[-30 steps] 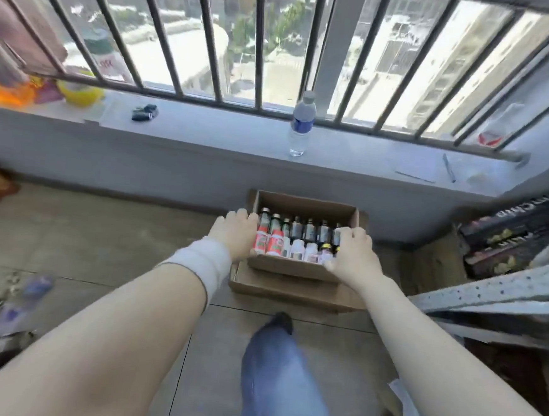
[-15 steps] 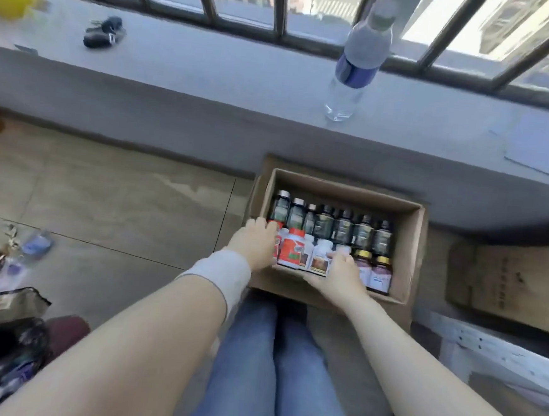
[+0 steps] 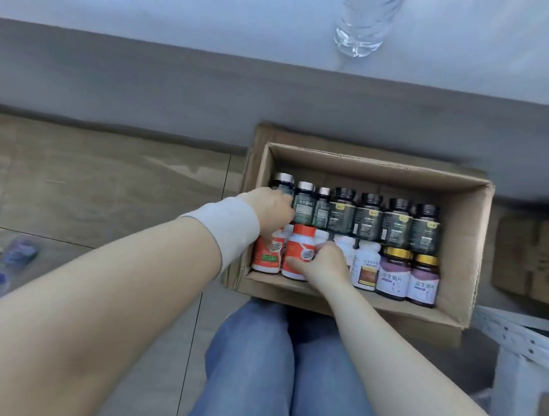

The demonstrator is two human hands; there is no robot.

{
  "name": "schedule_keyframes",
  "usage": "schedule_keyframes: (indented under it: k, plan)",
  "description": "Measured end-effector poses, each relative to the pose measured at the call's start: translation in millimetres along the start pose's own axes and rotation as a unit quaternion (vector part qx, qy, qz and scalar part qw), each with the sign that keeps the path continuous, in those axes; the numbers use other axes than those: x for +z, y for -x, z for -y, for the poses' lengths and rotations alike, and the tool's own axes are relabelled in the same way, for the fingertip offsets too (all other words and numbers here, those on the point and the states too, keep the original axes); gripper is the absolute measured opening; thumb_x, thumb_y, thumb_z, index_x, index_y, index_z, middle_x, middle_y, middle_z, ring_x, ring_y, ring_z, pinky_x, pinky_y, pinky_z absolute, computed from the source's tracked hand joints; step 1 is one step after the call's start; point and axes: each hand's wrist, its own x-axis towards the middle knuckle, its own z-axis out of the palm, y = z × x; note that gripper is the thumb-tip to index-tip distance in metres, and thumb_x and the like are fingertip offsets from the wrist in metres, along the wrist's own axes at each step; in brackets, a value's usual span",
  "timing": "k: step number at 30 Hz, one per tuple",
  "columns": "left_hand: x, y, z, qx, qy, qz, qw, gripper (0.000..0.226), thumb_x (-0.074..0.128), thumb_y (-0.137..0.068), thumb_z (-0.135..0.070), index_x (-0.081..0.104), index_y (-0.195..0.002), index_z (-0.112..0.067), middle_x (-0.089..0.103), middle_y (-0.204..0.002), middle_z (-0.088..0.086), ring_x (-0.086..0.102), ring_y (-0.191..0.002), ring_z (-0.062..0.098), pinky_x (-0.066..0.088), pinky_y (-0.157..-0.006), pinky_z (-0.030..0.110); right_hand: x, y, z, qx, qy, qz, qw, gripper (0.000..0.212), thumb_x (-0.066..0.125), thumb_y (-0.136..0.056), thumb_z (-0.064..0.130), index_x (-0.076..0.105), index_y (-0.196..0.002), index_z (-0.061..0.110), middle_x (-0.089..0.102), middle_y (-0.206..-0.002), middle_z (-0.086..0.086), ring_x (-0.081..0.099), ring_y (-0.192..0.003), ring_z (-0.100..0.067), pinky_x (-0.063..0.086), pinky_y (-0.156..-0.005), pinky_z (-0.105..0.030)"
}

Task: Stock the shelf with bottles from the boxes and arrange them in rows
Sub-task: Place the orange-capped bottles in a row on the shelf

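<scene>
The cardboard box [image 3: 461, 242] holds dark bottles [image 3: 369, 222] along its far side and lighter bottles [image 3: 366, 267] nearer. At the box's left end, the left hand [image 3: 271, 209] grips the corner orange bottle [image 3: 266, 256]. The right hand [image 3: 324, 266] grips the next orange bottle [image 3: 298, 249].

One head view, looking steeply down and forward.

The camera sits above the person's knees [image 3: 255, 354] (it is the only view given) and faces the wall [image 3: 145, 82]. It is close enough that the box [image 3: 460, 255] fills the middle right of the frame. The arms run in from the bottom corners, and the left hand [image 3: 271, 212] and right hand [image 3: 326, 266] meet near centre, the right on a bottle [image 3: 299, 252]. The ledge [image 3: 184, 3] crosses the top, with floor [image 3: 88, 176] at left.
</scene>
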Motion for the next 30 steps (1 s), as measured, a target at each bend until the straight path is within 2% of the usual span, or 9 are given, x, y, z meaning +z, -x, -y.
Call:
schedule_keyframes:
  k: [4,7,9,11,14,18,22,27,30]
  plan:
    - [-2,2,-2,-0.011,0.015,0.027,0.999,0.060,0.069,-0.080,-0.035,0.047,-0.129,-0.009,0.047,-0.130,0.012,0.049,-0.117,0.027,0.045,-0.097,0.036,-9,9,-1,0.005,-0.045,0.000,0.999,0.039,0.071,-0.076,0.025,0.065,-0.107,0.003,0.066,-0.111,-0.015,0.061,-0.103,-0.027,0.048,-0.086,-0.033]
    - [-1,2,-5,-0.012,0.004,0.043,0.999,0.066,0.070,-0.080,-0.032,0.041,-0.134,-0.008,0.043,-0.134,0.013,0.045,-0.123,0.028,0.043,-0.101,0.037,-15,12,-2,-0.017,-0.045,-0.028,0.998,0.057,0.068,-0.080,0.026,0.047,-0.128,0.002,0.055,-0.128,-0.013,0.052,-0.118,-0.026,0.040,-0.097,-0.031]
    - [-2,0,-3,-0.009,0.005,0.042,0.999,0.070,0.073,-0.077,-0.034,0.040,-0.134,-0.009,0.043,-0.133,0.013,0.045,-0.122,0.027,0.044,-0.100,0.037,-13,10,1,-0.031,-0.045,-0.019,0.998,0.071,0.075,-0.073,0.036,0.042,-0.129,0.007,0.049,-0.128,-0.012,0.051,-0.118,-0.026,0.042,-0.099,-0.037]
    - [-3,-1,-1,-0.004,0.017,0.042,0.999,0.073,0.076,-0.074,-0.035,0.040,-0.132,-0.009,0.045,-0.131,0.011,0.046,-0.121,0.026,0.044,-0.099,0.037,-7,7,5,-0.037,-0.029,-0.020,0.999,0.075,0.078,-0.070,0.038,0.040,-0.127,0.009,0.044,-0.128,-0.012,0.049,-0.118,-0.028,0.042,-0.098,-0.040]
    - [-4,-3,2,0.012,0.035,0.040,0.999,0.073,0.078,-0.071,-0.035,0.042,-0.129,-0.011,0.048,-0.130,0.008,0.048,-0.120,0.024,0.044,-0.097,0.035,0,1,7,-0.027,-0.049,-0.027,0.998,0.072,0.078,-0.071,0.029,0.039,-0.127,0.008,0.042,-0.129,-0.014,0.047,-0.119,-0.029,0.041,-0.098,-0.038]
    - [-1,-1,4,0.023,0.074,0.030,0.997,0.064,0.079,-0.071,-0.034,0.045,-0.121,-0.014,0.053,-0.123,0.005,0.051,-0.113,0.022,0.046,-0.095,0.034,-4,-1,-2,-0.023,-0.103,0.009,0.994,0.066,0.077,-0.071,0.022,0.044,-0.126,0.008,0.052,-0.125,-0.012,0.054,-0.112,-0.026,0.045,-0.088,-0.031]
    - [1,4,8,0.014,0.163,0.038,0.986,0.054,0.080,-0.069,-0.029,0.047,-0.110,-0.021,0.046,-0.116,0.002,0.051,-0.098,0.021,0.048,-0.080,0.032,-26,4,-11,-0.026,-0.173,0.051,0.983,0.058,0.073,-0.076,0.017,0.047,-0.127,0.008,0.059,-0.120,-0.007,0.057,-0.102,-0.019,0.043,-0.087,-0.028]
    - [-7,26,0,-0.031,0.331,-0.021,0.943,0.045,0.081,-0.068,-0.025,0.051,-0.102,-0.026,0.047,-0.109,-0.001,0.050,-0.106,0.022,0.049,-0.089,0.037,-64,25,-29,-0.005,-0.266,0.007,0.964,0.065,0.072,-0.078,0.014,0.036,-0.133,0.009,0.051,-0.116,-0.004,0.048,-0.097,-0.014,0.037,-0.085,-0.027]
    - [-29,55,-15,-0.102,0.477,-0.079,0.870,0.057,0.082,-0.070,-0.024,0.054,-0.119,-0.021,0.054,-0.113,-0.006,0.054,-0.106,0.015,0.047,-0.089,0.027,-89,56,-41,0.000,-0.289,0.009,0.957,0.070,0.074,-0.077,0.018,0.034,-0.135,0.011,0.050,-0.128,-0.007,0.049,-0.103,-0.015,0.037,-0.086,-0.027]
